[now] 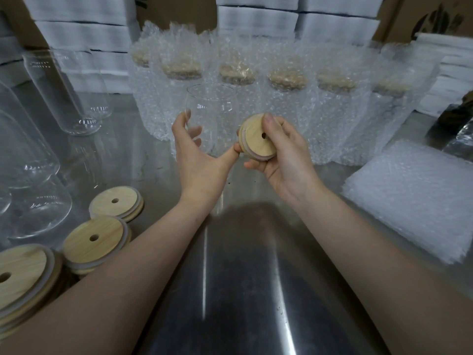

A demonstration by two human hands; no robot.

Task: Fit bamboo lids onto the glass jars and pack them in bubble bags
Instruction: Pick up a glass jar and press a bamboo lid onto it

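My right hand (pixel 282 155) grips a round bamboo lid (pixel 258 139) with a small hole, tilted on edge above the steel table (pixel 245 265). My left hand (pixel 197 152) is wrapped around an upright open glass jar (pixel 212 108), its thumb tip touching the lid's lower edge. Behind stands a row of several lidded jars in bubble bags (pixel 286 98). Loose bamboo lids (pixel 94 239) lie in stacks at the lower left. A pile of flat bubble bags (pixel 414 196) lies to the right.
Several empty glass jars (pixel 66 90) stand at the left, some near the table's edge. White foam stacks (pixel 82 32) and cardboard boxes line the back. A dark object (pixel 455 119) sits at the far right.
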